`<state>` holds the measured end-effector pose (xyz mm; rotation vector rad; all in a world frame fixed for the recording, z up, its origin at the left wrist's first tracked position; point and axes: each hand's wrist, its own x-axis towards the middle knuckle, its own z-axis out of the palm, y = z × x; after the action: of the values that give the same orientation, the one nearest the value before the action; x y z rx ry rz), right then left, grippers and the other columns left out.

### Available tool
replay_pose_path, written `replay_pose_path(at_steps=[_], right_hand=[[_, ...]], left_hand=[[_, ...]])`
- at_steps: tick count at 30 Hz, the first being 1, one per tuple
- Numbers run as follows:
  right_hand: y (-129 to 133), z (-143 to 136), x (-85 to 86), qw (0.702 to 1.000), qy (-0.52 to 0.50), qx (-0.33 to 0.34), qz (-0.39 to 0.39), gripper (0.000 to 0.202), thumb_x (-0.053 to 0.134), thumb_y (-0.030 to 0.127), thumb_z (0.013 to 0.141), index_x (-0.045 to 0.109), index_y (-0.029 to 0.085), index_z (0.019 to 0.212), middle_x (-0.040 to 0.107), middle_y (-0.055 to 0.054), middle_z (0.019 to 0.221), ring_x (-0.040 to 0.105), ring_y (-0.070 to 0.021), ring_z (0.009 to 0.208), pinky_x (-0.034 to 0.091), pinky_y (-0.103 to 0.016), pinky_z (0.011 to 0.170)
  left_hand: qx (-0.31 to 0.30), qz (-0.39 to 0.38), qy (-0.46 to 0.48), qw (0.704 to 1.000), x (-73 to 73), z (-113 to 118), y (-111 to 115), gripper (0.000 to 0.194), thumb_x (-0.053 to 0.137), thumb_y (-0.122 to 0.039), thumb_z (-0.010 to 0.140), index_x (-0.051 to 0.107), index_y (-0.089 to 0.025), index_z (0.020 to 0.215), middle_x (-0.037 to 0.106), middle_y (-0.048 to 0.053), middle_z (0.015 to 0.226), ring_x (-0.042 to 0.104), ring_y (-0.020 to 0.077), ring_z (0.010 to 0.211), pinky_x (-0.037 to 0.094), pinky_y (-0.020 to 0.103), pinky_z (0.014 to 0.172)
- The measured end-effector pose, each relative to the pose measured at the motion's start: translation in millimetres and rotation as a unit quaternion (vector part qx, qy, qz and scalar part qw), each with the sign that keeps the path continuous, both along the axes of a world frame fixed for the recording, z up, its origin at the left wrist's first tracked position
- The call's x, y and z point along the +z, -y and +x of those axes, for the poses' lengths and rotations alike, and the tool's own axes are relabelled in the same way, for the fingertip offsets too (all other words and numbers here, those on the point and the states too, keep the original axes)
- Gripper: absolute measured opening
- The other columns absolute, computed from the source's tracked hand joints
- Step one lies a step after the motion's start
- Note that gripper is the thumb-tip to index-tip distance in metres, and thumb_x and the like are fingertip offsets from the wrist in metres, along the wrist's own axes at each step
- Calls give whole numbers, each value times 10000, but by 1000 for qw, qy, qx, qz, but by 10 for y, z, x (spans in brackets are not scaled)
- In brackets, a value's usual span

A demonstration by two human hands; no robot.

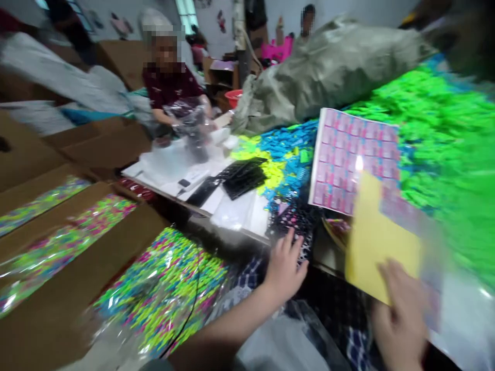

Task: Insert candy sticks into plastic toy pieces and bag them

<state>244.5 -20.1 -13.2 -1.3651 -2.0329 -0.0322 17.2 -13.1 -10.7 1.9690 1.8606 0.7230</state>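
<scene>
My left hand point(286, 265) has its fingers spread at the table's front edge, over a dark pile of small black and pink pieces point(290, 219). Nothing shows in its grasp. On the right, my right hand point(404, 304) is blurred by motion and grips a yellow paper sheet point(377, 245) by its lower part. A blurred, pinkish printed area shows along the sheet's right side. Just behind it a printed sheet of pink and purple labels point(342, 154) leans against the heap; I cannot tell whether the two are joined.
Bright green pieces point(456, 165) heap up on the right, below a grey-green sack point(328, 72). Blue pieces point(288, 136) and black packets point(245, 178) lie on the white table point(158, 180). Bagged multicoloured pieces point(162, 288) and cardboard boxes point(88, 268) stand left. A co-worker point(174, 87) handles clear plastic opposite.
</scene>
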Motion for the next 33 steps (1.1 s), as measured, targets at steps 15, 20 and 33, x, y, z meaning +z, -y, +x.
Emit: replay_pose_path(at_steps=[15, 20, 33], right_hand=[[-589, -211, 447, 992, 10, 61, -106, 398, 405, 368, 872, 450, 237, 1246, 529, -70, 1248, 475, -238, 1137, 355, -438, 943], [-1544, -378, 408, 990, 89, 51, -98, 432, 398, 397, 868, 481, 185, 1235, 518, -102, 1257, 457, -269, 1137, 345, -435, 939], [-1672, -104, 128, 965, 100, 152, -189, 982, 617, 675, 557, 280, 240, 1370, 304, -118, 1414, 261, -322, 1288, 163, -505, 1052]], left_hand=[[-53, 2, 101, 994, -268, -146, -13, 461, 334, -348, 878, 345, -200, 1314, 322, 81, 1413, 273, 215, 1297, 258, 444, 1066], [-81, -8, 100, 992, -225, -211, -56, 464, 348, -335, 874, 330, -211, 1321, 289, 85, 1428, 259, 212, 1308, 263, 454, 1065], [-63, 68, 166, 982, -441, -403, 476, 306, 385, -268, 858, 590, -241, 1084, 531, 93, 1227, 481, 221, 1146, 416, 413, 963]])
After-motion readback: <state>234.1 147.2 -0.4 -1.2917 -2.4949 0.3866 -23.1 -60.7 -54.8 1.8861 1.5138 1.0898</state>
